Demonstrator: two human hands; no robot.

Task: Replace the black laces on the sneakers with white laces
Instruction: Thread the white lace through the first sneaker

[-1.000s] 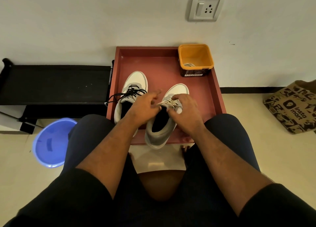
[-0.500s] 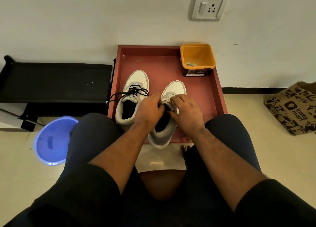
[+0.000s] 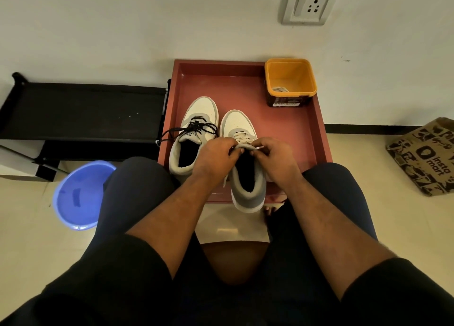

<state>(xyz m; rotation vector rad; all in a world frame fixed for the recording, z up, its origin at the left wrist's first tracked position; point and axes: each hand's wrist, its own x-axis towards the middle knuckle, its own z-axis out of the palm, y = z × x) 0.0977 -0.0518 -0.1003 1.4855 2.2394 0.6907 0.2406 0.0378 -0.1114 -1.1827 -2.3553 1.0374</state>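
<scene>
I'm looking straight down at both hands working over the near sneaker [image 3: 247,176], the grey-and-white one whose heel hangs off the front lip of the red tray [image 3: 245,90]. My left hand [image 3: 216,160] is curled at the top of the tongue, thumb and fingers pinching the white lace [image 3: 242,139] where it leaves the upper eyelets. My right hand [image 3: 276,158] sits just across the shoe's opening, fingertips pressed together on the lace end, its small tip poking out just beyond the fingers. The two hands are nearly touching, knuckles facing each other above the dark mouth of the shoe. Just beyond my left hand, touching side by side with the shoe I'm holding, stands the other sneaker [image 3: 196,131], and that one carries the black lace [image 3: 194,128], loosely threaded, with a loop trailing out past the tray's edge away from my left wrist. Well beyond my right hand, in the tray's far corner against the wall, there's a yellow tub [image 3: 291,82] with a pale bundle lying in the bottom; I can't tell what it is. Out to the side of my left forearm a blue basin [image 3: 78,195] rests on the floor, with a black rack [image 3: 83,112] beyond it. Off past my right arm lies a printed brown paper bag [image 3: 427,156].
</scene>
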